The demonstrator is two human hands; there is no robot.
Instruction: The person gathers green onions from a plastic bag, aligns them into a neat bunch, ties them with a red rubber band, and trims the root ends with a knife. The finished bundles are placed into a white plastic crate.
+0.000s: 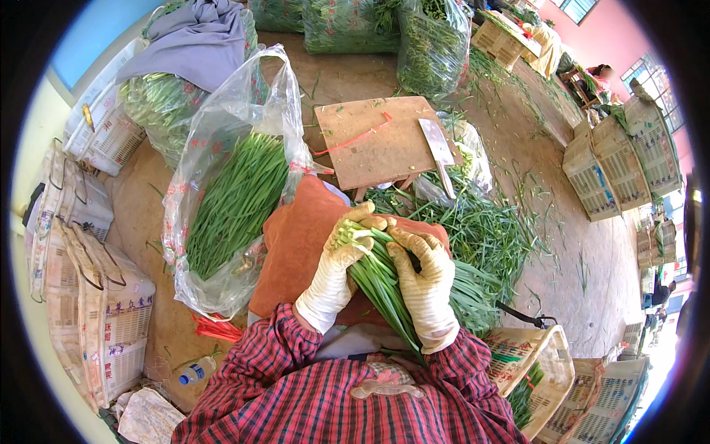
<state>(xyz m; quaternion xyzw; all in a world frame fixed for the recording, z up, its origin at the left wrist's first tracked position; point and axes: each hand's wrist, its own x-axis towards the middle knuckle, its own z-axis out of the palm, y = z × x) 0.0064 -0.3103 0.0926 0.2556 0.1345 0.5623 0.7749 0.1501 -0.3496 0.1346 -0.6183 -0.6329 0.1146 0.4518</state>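
My left hand, in a whitish glove, grips a bunch of garlic chives near its pale stem ends. My right hand, gloved the same way, has its fingers curled on the bunch just right of the stems. The green leaves run down toward my lap, partly hidden by the right hand and sleeve. Under the hands, a rust-brown cloth covers my lap. To the left, a clear plastic bag stands open around many neatly laid chives.
Ahead is a low wooden board with a cleaver and red tie. Loose leaves heap at right. Plastic crates line the left; another crate stands right. A bottle lies on the floor. People sit farther off.
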